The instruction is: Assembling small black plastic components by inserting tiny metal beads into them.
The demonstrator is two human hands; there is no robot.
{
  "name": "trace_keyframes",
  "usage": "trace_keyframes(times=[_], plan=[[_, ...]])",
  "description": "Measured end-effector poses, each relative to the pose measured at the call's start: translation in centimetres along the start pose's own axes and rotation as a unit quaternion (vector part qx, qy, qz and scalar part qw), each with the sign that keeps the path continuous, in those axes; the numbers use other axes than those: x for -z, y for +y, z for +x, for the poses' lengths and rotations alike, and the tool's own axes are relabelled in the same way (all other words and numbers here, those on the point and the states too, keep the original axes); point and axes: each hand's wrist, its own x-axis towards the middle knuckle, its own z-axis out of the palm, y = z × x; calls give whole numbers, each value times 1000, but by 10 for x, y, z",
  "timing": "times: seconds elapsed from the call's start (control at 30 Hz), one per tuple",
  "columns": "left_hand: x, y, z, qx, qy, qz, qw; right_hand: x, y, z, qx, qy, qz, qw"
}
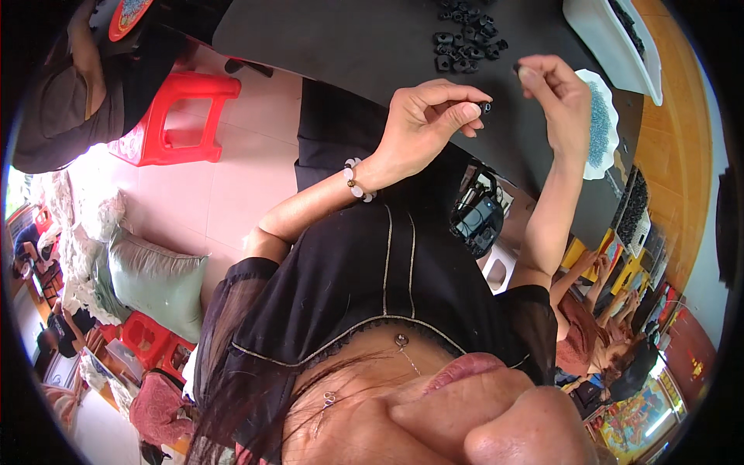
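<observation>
My left hand (425, 124), with a beaded bracelet on its wrist, is closed in a pinch around a small black plastic piece (486, 108) above the dark table (341, 46). To the right and a little farther off, my right hand (562, 97) is raised, thumb and forefinger pressed together on a tiny dark part (518, 69), whose kind is too small to make out. A gap separates the two hands. Beyond them lies a loose heap of similar black plastic pieces (467, 53). A white scalloped plate (612, 116) of small blue-grey parts sits beside my right wrist.
A white bin (655, 81) with black pieces stands at the far right. Black granular pieces (634, 205) lie farther down the right side. A red stool (209, 128) is on the floor at left, near a seated person (74, 101). Other people work at right.
</observation>
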Motion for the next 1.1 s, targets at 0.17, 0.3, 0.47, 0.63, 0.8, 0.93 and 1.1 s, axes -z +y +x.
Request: trace_keyframes(times=[0.17,0.3,0.47,0.63,0.8,0.93,1.1], plan=[[-2,0,-5,-48,25,19,998,-14,-15,-45,-9,-88,210,974],[-9,-3,-6,-53,7,17,998,-21,-13,-62,-1,-77,241,967],[-11,-5,-10,-59,5,48,997,-22,-14,-70,-2,-65,216,974],[-10,-9,-13,-81,7,66,995,-25,-13,-73,-30,-56,239,969],[-9,-12,-17,-119,25,159,980,-28,-8,-74,-22,-53,184,981],[-11,-11,-19,-180,31,231,956,-28,-11,-75,-11,-57,150,987],[-13,-10,-20,-232,41,270,933,-35,-17,-78,-18,-49,177,983]])
